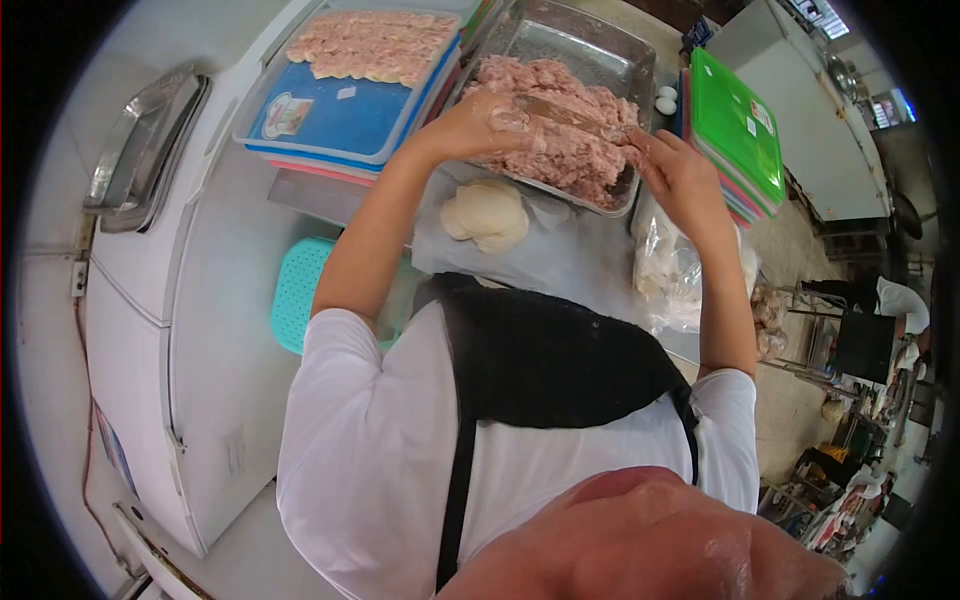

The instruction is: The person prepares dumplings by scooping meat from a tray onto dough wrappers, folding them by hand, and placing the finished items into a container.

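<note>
A deep metal tray (632, 60) holds a large mound of pink ground meat (590, 172). Across the top of the mound lies a long, thin brownish strip (568, 113), partly smeared with meat. My left hand (472, 127) is closed at the strip's left end, with bits of meat on its fingers. At the other end my right hand (680, 175) pinches the strip between thumb and fingers. A pale ball of dough (487, 215) rests on a translucent sheet (560, 240) just in front of the tray.
Left of the tray, stacked plastic containers (350, 120) carry rows of shaped meat pieces (375, 45). Green-lidded containers (735, 125) and two white eggs (666, 98) are at the right. A clear plastic bag (668, 270) and a turquoise basket (300, 295) are nearer my body.
</note>
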`<state>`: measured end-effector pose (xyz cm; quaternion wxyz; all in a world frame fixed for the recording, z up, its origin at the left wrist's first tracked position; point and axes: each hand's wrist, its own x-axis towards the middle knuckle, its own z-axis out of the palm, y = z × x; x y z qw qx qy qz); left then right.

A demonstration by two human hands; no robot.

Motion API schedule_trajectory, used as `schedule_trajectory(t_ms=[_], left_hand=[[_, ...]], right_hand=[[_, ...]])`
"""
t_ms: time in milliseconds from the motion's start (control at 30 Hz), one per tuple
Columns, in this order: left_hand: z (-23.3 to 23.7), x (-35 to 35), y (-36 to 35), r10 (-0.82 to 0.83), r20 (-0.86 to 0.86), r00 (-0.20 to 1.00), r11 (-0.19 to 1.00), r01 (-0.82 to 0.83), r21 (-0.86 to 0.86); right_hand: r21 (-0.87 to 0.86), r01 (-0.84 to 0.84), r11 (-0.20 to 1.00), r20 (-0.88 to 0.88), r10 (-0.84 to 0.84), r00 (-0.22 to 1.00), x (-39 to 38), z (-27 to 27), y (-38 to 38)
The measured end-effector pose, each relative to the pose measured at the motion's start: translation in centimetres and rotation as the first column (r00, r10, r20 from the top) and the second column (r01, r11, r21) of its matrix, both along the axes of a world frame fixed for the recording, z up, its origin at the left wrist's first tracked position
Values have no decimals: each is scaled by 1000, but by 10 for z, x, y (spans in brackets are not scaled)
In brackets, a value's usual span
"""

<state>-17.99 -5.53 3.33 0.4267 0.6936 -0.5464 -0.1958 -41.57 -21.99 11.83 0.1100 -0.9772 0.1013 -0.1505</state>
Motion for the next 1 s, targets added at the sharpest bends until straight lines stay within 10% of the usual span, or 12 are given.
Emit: schedule_trajectory(t_ms=[333,533,733,867,1000], left_hand=[[38,59,83,-86,-121,989,993,75,-94],[42,107,119,161,-282,946,958,-82,274],[2,234,167,199,127,972,968,-215,130],[-19,283,168,343,590,731,887,-458,52],[-33,295,151,419,513,749,879,-476,-25]], right_hand=[[108,-134,985,-18,137,990,67,29,80],[181,-126,975,-17,132,991,103,3,101],[333,143,932,48,-168,985,59,-47,84],[578,345,739,-40,-397,917,14,-79,69],[674,469,571,-121,-541,832,-9,-75,81]])
